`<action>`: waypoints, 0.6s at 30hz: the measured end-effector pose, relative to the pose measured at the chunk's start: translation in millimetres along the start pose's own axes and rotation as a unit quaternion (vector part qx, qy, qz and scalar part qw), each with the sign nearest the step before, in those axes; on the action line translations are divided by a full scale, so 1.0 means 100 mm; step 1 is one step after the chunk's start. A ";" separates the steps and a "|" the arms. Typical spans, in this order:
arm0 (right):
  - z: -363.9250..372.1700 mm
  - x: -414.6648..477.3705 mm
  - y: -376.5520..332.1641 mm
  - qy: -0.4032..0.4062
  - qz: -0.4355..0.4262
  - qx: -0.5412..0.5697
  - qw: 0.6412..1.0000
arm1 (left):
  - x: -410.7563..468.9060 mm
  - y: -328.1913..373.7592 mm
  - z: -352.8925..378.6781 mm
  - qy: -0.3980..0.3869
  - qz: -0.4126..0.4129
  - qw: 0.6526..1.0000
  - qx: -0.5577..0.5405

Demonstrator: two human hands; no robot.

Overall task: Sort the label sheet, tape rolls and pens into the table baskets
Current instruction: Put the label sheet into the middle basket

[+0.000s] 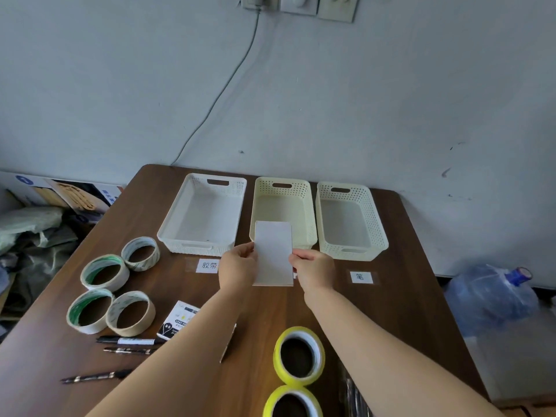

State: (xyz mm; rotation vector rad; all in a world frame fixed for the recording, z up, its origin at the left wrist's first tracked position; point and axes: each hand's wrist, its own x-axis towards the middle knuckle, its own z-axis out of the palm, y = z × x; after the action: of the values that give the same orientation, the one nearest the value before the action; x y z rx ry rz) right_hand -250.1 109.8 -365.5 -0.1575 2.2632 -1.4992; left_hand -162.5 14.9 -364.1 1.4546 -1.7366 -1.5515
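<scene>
I hold a white label sheet (273, 251) upright in front of the middle cream basket (310, 212). My left hand (237, 267) pinches its left edge and my right hand (314, 269) pinches its right edge. A white basket (180, 218) stands to the left and another cream basket (376, 227) to the right. Several beige tape rolls (105, 272) lie at the table's left. Two yellow tape rolls (299, 355) sit near the front. Three black pens (129, 341) lie at the front left.
Paper tags (208, 265) (361, 277) are taped to the brown table (406, 296) before the left and right baskets. A small printed packet (177, 320) lies near the pens. A blue water jug (493, 296) stands right of the table, bags and a box to the left.
</scene>
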 end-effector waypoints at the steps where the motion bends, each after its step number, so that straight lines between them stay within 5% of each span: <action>1: -0.02 0.07 -0.02 0.000 -0.002 0.002 1.000 | 0.04 0.03 0.05 0.002 0.003 1.000 0.008; 18: 0.13 1.07 -0.27 0.006 0.026 -0.016 1.000 | 0.91 0.42 0.55 -0.036 -0.006 0.998 0.054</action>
State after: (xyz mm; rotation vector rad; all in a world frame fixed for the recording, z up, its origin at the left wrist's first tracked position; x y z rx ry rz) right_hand -346.0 53.8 -375.4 -0.0987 2.2846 -1.4423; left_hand -260.5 -43.8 -373.6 1.4792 -1.8828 -1.5551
